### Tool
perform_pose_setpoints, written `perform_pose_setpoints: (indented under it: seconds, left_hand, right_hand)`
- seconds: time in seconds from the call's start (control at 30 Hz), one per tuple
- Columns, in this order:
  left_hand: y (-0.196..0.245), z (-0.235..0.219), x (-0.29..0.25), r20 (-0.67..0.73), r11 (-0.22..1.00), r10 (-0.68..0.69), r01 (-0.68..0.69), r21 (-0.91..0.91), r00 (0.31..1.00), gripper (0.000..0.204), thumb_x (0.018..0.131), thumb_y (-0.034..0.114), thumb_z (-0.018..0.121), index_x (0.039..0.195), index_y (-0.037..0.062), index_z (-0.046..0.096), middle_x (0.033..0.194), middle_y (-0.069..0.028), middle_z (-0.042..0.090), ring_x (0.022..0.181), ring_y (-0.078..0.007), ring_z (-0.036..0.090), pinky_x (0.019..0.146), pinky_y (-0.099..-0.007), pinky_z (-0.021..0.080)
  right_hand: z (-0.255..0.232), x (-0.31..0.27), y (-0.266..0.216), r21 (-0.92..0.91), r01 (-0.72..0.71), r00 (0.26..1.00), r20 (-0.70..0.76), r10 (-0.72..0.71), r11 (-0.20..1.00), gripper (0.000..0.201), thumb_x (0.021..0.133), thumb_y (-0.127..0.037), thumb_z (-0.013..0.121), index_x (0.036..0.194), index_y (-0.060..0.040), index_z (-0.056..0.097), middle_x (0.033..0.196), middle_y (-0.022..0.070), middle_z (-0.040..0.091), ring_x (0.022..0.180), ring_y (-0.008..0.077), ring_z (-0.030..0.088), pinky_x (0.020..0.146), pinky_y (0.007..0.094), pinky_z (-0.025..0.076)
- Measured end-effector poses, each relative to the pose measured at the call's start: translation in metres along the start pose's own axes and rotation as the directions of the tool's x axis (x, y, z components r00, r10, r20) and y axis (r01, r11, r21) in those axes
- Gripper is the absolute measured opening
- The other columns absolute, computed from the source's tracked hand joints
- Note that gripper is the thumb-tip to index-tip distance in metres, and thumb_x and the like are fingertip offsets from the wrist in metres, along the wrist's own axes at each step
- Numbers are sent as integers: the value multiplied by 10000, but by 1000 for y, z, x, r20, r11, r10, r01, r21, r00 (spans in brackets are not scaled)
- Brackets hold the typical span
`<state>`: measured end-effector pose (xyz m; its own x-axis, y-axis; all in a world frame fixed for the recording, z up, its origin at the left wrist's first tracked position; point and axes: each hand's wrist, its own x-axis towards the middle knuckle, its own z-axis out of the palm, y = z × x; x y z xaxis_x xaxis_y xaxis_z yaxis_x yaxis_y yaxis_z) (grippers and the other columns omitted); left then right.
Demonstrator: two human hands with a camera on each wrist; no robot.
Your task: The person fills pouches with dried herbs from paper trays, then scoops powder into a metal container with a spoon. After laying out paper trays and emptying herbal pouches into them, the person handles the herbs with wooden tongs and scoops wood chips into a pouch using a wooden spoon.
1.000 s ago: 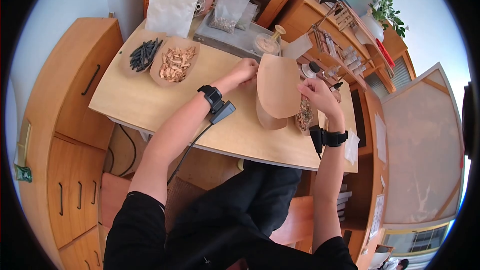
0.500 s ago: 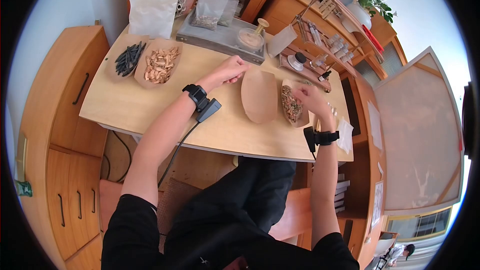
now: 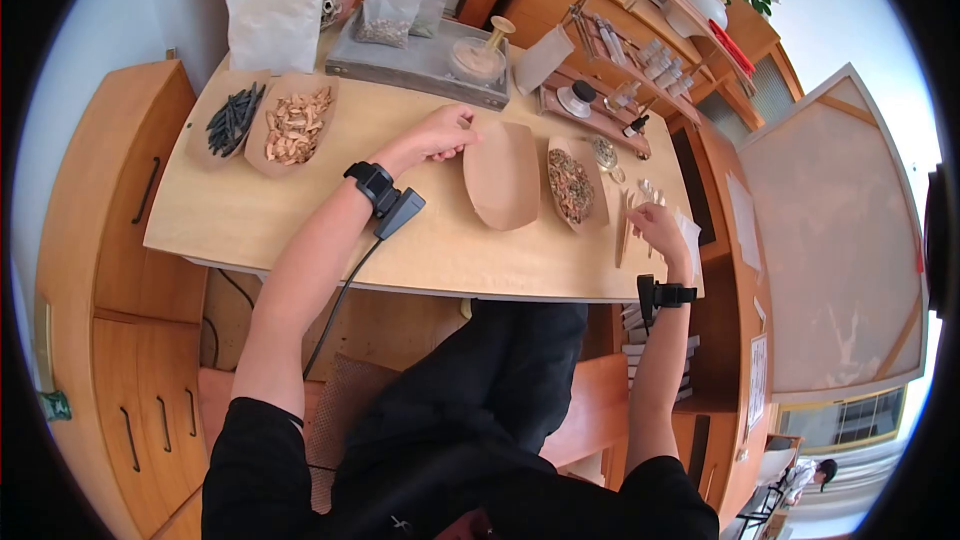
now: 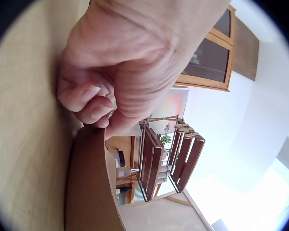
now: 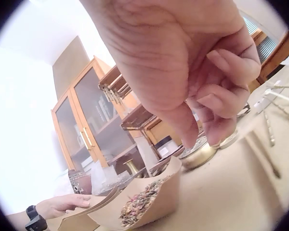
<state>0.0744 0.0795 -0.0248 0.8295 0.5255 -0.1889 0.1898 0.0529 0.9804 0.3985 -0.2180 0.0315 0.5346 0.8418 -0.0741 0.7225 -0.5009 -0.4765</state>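
Note:
My left hand [image 3: 445,135] pinches the upper left edge of an unfilled brown paper tray [image 3: 502,180] standing on the table; in the left wrist view, thumb and fingertips [image 4: 98,111] meet at the rim. Beside that tray is another paper tray with mixed dried herbs [image 3: 570,186]. My right hand [image 3: 660,232] hovers at the table's right side, over slim tools, among them wooden tweezers [image 3: 624,230]. Its fingers [image 5: 221,103] are loosely bent, with nothing visible between them in the right wrist view. A small round gold tin [image 5: 200,156] sits beyond its fingertips.
At the left stand paper trays of dark sticks [image 3: 235,120] and pale wood chips [image 3: 297,127]. Behind are a zip bag [image 3: 278,10], a grey box [image 3: 420,65] bearing a powder dish, and a wooden rack [image 3: 590,115] with bottles. A cable [image 3: 345,305] trails from the left wrist.
The tray went from raised in both hands to standing on the table. My right hand released it, passed over the herb tray and moved right to the tools. The left hand stays by the tray's edge.

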Motion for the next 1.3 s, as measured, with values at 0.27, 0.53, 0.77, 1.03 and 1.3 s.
perform_pose_setpoints:
  seconds: [0.27, 0.53, 0.77, 1.03, 1.3]
  left_hand:
    - [-1, -6, 0, -81, 1000, 7, -7, -8, 997, 435, 898, 227, 665, 1256, 67, 475, 627, 60, 437, 451, -20, 353, 374, -196, 236]
    - [2, -4, -2, -60, 1000, 2, -2, 7, 998, 418, 913, 220, 649, 1277, 88, 494, 625, 70, 409, 448, -14, 319, 383, -199, 220]
    - [7, -2, -5, -64, 999, -7, 10, 40, 998, 407, 926, 216, 625, 1298, 105, 503, 627, 75, 408, 449, -12, 317, 389, -200, 213]
    - [6, -4, -10, -25, 1000, -11, 11, -3, 1000, 328, 941, 229, 603, 1231, 97, 527, 629, 78, 408, 454, -6, 314, 392, -196, 204]
    - [6, -1, -6, -39, 999, 1, 0, 32, 999, 349, 942, 251, 607, 1239, 87, 526, 637, 80, 413, 457, -5, 310, 395, -198, 202]
  right_hand:
    - [-51, -37, 86, -177, -246, 952, -230, 203, 953, 328, 873, -293, 647, 909, 31, 687, 741, 130, 705, 714, 224, 689, 691, 335, 522]
    - [-51, -56, 146, -256, -366, 898, -349, 267, 895, 426, 794, -336, 725, 1017, 19, 658, 1010, 239, 686, 994, 374, 656, 842, 427, 513]
    - [-34, -39, 104, -294, -539, 797, -481, 364, 789, 714, 788, -566, 674, 1140, 48, 582, 1124, 259, 651, 1055, 385, 637, 901, 442, 500]
    - [-16, -27, 117, -358, -539, 807, -479, 346, 762, 770, 775, -626, 620, 1062, 89, 632, 1034, 308, 661, 1011, 409, 650, 873, 462, 521]
    - [-22, -26, 152, -376, -473, 850, -433, 300, 797, 639, 827, -547, 572, 1045, 49, 645, 1045, 333, 639, 994, 437, 641, 885, 481, 511]
